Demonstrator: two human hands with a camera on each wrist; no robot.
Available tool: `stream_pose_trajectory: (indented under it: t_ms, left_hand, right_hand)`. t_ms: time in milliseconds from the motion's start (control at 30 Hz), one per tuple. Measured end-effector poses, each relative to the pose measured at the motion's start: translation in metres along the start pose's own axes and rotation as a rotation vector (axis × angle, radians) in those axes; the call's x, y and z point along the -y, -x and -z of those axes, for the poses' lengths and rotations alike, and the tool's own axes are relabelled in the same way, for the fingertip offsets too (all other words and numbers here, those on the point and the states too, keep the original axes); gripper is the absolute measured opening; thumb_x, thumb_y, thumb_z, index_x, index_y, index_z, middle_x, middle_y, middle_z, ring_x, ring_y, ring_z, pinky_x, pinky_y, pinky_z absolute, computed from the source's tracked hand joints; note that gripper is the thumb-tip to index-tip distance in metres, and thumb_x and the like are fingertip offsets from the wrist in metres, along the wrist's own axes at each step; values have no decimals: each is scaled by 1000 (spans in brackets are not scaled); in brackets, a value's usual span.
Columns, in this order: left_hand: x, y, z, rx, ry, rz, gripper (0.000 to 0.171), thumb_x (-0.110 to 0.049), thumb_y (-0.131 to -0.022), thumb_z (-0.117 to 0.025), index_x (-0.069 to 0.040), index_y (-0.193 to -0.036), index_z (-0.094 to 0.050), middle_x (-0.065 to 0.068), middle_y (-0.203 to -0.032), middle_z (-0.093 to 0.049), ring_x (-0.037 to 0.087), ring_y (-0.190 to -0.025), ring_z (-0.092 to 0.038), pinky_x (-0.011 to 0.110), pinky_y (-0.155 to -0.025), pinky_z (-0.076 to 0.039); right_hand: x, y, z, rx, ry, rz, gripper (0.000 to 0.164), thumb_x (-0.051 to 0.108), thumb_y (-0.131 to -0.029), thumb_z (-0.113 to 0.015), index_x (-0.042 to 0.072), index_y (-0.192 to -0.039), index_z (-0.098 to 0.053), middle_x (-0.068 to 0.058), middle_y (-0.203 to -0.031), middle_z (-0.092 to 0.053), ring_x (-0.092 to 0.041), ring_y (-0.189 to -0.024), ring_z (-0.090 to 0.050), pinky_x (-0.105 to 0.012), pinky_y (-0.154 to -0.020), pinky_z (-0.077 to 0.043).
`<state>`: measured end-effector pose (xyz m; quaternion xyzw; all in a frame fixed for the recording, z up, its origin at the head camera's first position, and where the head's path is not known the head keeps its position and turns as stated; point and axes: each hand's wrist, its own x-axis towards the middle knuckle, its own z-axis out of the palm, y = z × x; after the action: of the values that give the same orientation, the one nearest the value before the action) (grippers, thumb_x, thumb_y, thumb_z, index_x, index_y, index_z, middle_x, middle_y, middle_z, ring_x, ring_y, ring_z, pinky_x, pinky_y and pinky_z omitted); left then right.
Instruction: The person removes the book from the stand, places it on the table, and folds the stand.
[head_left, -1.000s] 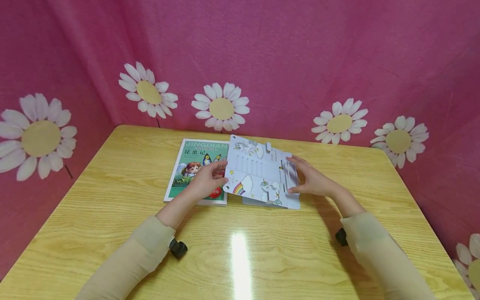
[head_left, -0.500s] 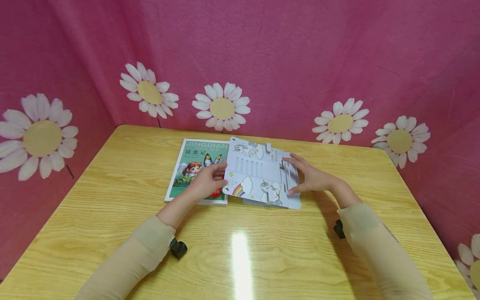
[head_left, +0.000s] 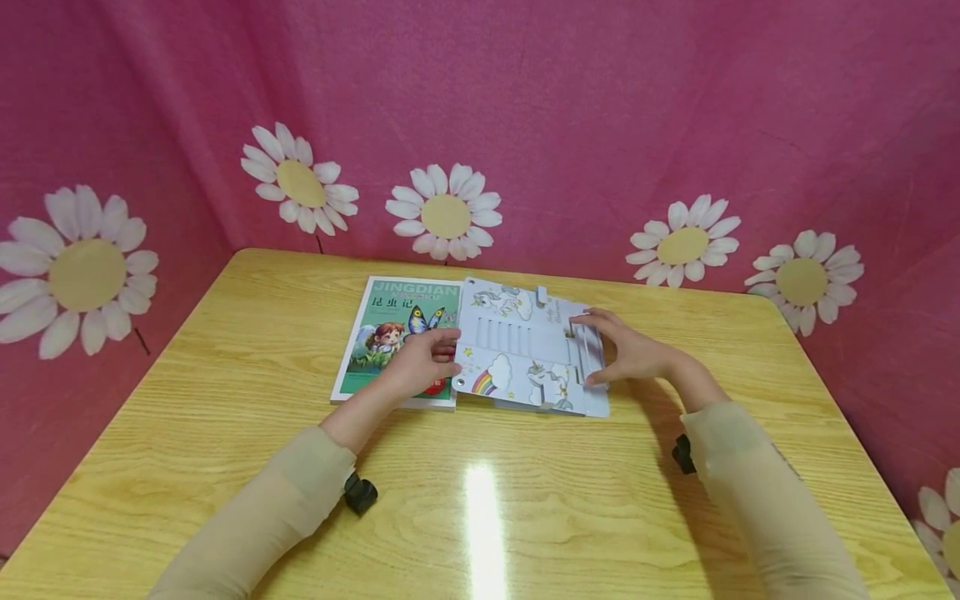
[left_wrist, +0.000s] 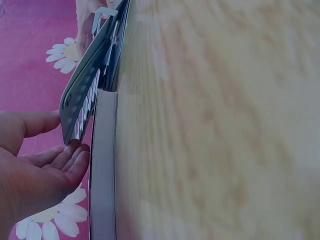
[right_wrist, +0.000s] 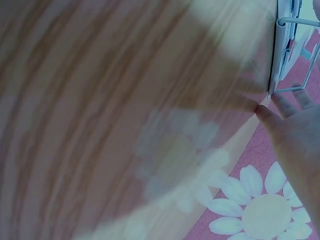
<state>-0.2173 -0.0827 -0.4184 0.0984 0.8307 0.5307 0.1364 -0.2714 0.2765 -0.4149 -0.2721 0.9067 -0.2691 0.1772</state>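
A white book stand printed with unicorns and a rainbow lies on the table, its slotted panel tilted up from the base at the left end. My left hand pinches that raised edge. In the left wrist view, the thumb of the left hand is on one face of the panel and the fingers are at the other. My right hand holds the stand's right end, thumb and fingers spread across it. Wire clips show by the right hand in the right wrist view. A green-covered book lies partly under the raised edge.
The wooden table reaches back to a pink curtain with printed daisies. Light glares off the table's front middle. A small black device sits at the left cuff, another at the right one.
The stand has shifted slightly to the right, and its raised left edge has come down a little. Both hands keep their hold and move along with it.
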Motion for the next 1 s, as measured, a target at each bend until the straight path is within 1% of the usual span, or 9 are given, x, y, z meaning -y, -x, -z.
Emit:
stream_pose_trajectory:
  t_ms: [233,333,400,500,633,800,1000]
  left_hand:
    - [-2,-2,-3,26,-10,-19,57,-5,-87,-66,-3,-139,-43,17,-132,-53,29,-120,-52,38,-99,-45]
    - [-3,-4,-5,23,-29,-17,57,-6,-87,-66,-3,-139,-45,16,-131,-54,29,-119,-53,38,-99,-45]
    - [-5,-4,-6,22,-54,-16,56,-7,-86,-67,-3,-138,-45,16,-130,-55,28,-119,-53,38,-100,-44]
    - [-6,-4,-7,20,-100,-18,56,-9,-86,-68,-3,-137,-47,14,-128,-56,28,-118,-53,39,-99,-44]
    - [-7,-4,-8,27,-158,-33,55,-11,-86,-68,-4,-137,-48,14,-127,-57,27,-117,-53,39,-98,-44]
    - [-7,-6,-10,34,-239,-35,55,-13,-86,-69,-5,-136,-49,12,-125,-58,24,-114,-54,38,-96,-45]
    - [-10,-7,-11,51,-365,-65,55,-16,-86,-69,-3,-135,-49,11,-121,-59,21,-104,-54,36,-91,-47]
  right_hand:
    - [-6,3,3,-3,31,-15,101,41,-68,-84,22,-149,-26,-17,-156,1,-42,-141,-4,-69,-105,-16]
    - [-7,5,4,-6,35,-21,105,42,-67,-83,21,-150,-23,-18,-156,-1,-42,-141,-5,-68,-105,-16]
    - [-8,6,4,-10,27,-26,109,42,-67,-84,19,-151,-18,-18,-156,-3,-41,-141,-7,-66,-107,-16]
    - [-8,8,4,-16,-1,-58,117,41,-66,-85,18,-152,-9,-16,-156,-4,-38,-142,-8,-62,-110,-14]
    - [-9,11,5,-17,-21,-101,123,41,-65,-85,17,-152,-2,-15,-157,-2,-37,-143,-6,-59,-112,-11]
    - [-10,13,7,-10,9,-102,123,42,-66,-85,12,-152,-2,-18,-157,-1,-39,-142,-6,-60,-112,-11]
    - [-11,13,9,4,52,-111,123,45,-65,-84,11,-152,-4,-19,-157,-1,-40,-142,-4,-61,-111,-11]
